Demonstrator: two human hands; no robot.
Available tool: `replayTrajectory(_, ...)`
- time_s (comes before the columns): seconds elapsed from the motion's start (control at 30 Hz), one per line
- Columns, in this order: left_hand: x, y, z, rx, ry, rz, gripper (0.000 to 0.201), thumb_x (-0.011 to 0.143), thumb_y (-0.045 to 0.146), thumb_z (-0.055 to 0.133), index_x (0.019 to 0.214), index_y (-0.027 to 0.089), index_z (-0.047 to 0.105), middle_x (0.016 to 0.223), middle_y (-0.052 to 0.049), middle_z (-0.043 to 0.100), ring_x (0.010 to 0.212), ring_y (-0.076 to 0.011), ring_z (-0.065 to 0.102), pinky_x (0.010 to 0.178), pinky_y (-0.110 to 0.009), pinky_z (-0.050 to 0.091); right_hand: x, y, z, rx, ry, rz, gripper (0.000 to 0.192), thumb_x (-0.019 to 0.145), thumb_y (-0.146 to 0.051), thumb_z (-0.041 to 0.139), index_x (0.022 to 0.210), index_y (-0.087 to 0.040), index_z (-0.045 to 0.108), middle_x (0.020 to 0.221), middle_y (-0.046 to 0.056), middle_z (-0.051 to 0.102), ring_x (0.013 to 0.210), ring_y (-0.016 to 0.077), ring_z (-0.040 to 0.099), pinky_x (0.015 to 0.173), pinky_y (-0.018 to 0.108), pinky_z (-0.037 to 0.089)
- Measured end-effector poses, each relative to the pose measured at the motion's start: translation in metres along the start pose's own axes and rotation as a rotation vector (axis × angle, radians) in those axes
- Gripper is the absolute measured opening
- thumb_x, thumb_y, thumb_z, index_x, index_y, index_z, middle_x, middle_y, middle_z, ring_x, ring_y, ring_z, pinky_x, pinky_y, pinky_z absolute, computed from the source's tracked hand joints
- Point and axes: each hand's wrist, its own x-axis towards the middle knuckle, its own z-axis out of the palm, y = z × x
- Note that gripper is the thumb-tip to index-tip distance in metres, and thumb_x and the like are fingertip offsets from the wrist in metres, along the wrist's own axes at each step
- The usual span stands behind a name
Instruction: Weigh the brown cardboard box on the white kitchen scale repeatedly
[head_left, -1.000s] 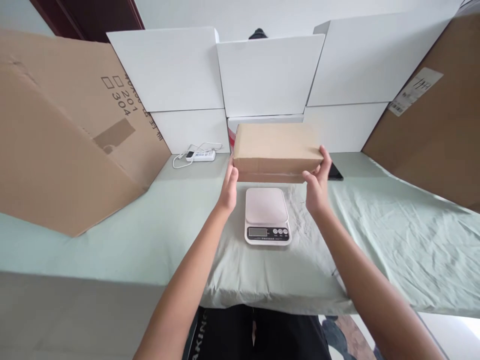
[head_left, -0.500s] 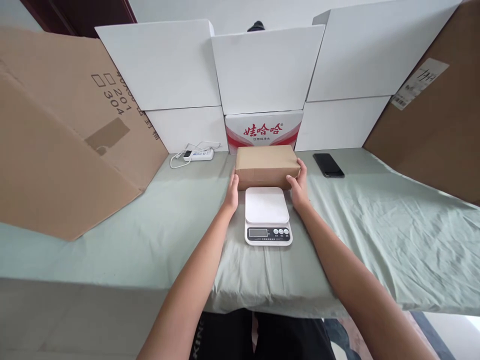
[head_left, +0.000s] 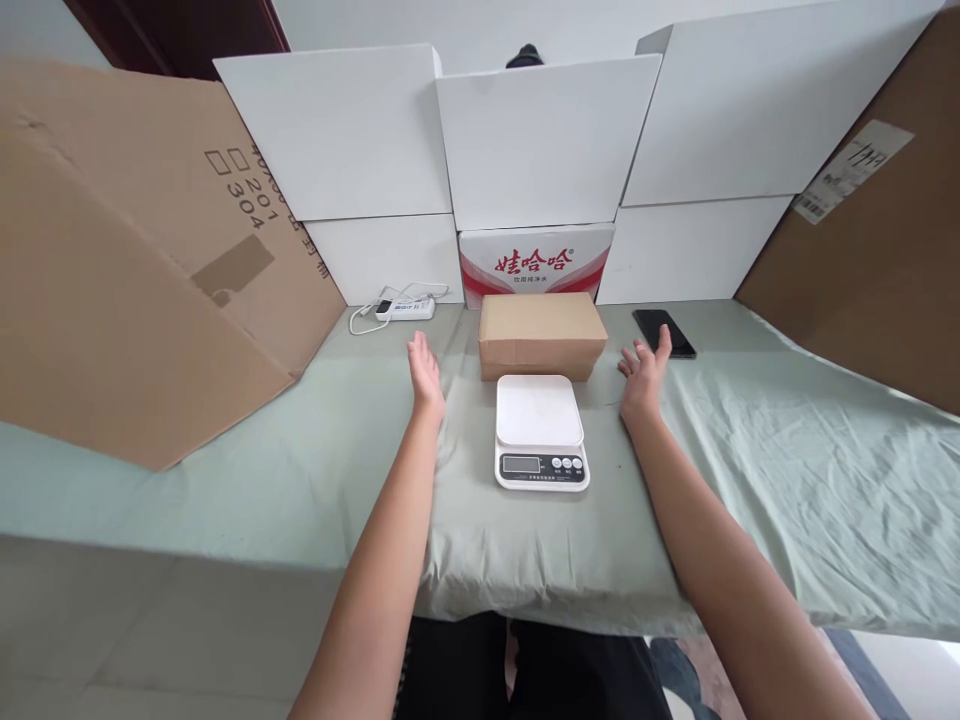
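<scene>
A closed brown cardboard box (head_left: 541, 337) rests on the green cloth, right behind a white kitchen scale (head_left: 540, 430). The scale's platform carries nothing, and no digits can be made out on its display. To the left of the box, my left hand (head_left: 425, 375) is held apart from it with the fingers stretched out. On the other side, my right hand (head_left: 643, 378) is also clear of the box, fingers spread. Its fingertips overlap the view of a black smartphone (head_left: 667, 333) lying behind it; I cannot tell whether they touch.
A white power strip (head_left: 405, 310) with a looped cable lies at the back left. White boxes (head_left: 547, 150) are stacked along the back. Large cardboard panels stand at the left (head_left: 150, 270) and right (head_left: 877, 260). The table's cloth-covered front edge (head_left: 555, 600) is close to my body.
Both hands have let go of the cardboard box and moved outward, one to each side. The box stays behind the scale. The view has shifted slightly.
</scene>
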Motion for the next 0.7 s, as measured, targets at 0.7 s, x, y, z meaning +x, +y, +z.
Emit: replayTrajectory(0.7, -0.017, -0.021, 0.025, 0.054, -0.185, -0.028, 0.086, 0.107, 0.082, 0.043, 0.173, 0.027, 0.052, 0.189, -0.009, 0.041, 0.180, -0.0276, 0.031, 0.148, -0.046, 0.024, -0.016, -0.006, 0.014, -0.091, -0.204, 0.016, 0.085, 0.082, -0.052, 0.073, 0.163, -0.031, 0.055, 0.144, 0.012, 0.076, 0.139, 0.0324, 0.072, 0.123, 0.060, 0.057)
